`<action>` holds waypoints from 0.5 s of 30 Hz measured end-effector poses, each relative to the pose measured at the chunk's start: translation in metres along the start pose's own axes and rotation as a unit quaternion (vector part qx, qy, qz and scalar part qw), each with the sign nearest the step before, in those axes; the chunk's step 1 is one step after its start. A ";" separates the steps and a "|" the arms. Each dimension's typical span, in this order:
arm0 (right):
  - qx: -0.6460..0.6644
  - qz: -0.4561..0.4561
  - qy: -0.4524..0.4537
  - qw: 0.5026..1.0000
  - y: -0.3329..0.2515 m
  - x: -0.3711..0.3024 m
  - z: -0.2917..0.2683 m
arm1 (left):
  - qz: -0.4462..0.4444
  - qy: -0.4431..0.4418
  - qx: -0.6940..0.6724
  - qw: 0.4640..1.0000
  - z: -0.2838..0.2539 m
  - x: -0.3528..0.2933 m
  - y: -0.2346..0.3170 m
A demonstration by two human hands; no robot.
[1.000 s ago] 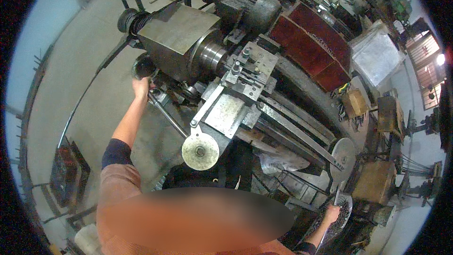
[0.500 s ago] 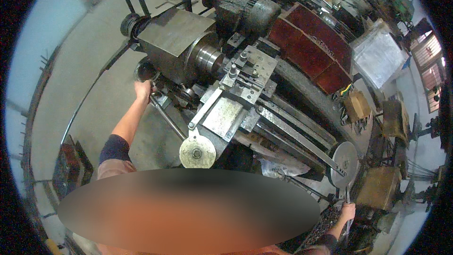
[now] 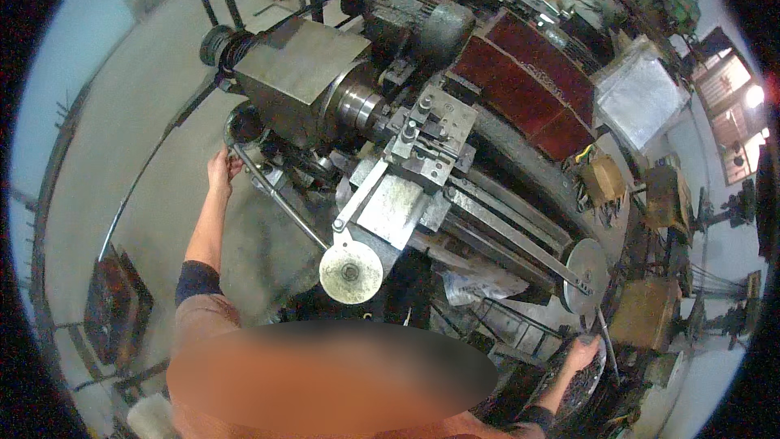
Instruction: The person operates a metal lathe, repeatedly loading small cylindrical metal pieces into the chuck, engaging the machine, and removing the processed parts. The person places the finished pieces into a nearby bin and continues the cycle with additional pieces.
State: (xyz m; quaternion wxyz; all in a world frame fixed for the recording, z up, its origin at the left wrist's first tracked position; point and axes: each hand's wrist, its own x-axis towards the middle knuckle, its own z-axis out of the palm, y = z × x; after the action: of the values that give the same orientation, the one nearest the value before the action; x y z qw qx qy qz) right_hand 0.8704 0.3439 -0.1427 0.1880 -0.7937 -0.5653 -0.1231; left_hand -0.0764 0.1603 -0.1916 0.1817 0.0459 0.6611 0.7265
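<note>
A lathe-like metal machine [image 3: 394, 203] stands before me, with a shiny round spindle [image 3: 357, 107] and a tool slide [image 3: 435, 126]. My left hand [image 3: 219, 171] is at the upper end of a long steel bar [image 3: 280, 199]. Its fingers are slightly bent and apart, and the thumb is close to the bar. That bar slants down toward a pale round disc [image 3: 351, 271] on a short arm. At the lower right my right hand [image 3: 582, 352] is closed beside a thin lever [image 3: 608, 349], below a grey handwheel-like disc [image 3: 585, 276]. What its fingers hold is unclear.
A motor [image 3: 418, 24] and a dark red metal cover [image 3: 528, 81] lie behind the slide. Farther right are a silvery panel [image 3: 638, 93] and a cardboard box [image 3: 603, 179]. A tray of metal chips [image 3: 581, 386] is beneath my right hand.
My left hand has loosened from the steel bar and moved left. My right hand has come off the thin lever and shifted left. The bar's upper end has swung left, and the view has shifted slightly.
</note>
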 end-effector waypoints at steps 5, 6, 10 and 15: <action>0.105 0.087 -0.078 0.988 -0.046 -0.078 -0.016 | 0.201 -0.099 0.630 0.743 -0.016 0.019 -0.037; 0.136 0.065 -0.081 0.985 -0.056 -0.088 -0.022 | 0.163 -0.159 0.689 0.688 -0.014 0.022 -0.042; 0.188 0.042 -0.108 0.975 -0.096 -0.095 -0.042 | 0.199 -0.205 0.709 0.645 0.006 0.018 -0.053; 0.178 -0.077 -0.057 0.979 -0.137 -0.090 -0.060 | 0.103 0.039 0.519 0.848 0.039 -0.009 -0.093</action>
State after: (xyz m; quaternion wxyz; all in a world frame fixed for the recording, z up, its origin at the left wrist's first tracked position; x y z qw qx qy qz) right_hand 0.7120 0.2806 -0.1038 0.2839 -0.7071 -0.6475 0.0111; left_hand -0.0370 0.1998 -0.2765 0.0298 0.1732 0.9398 0.2932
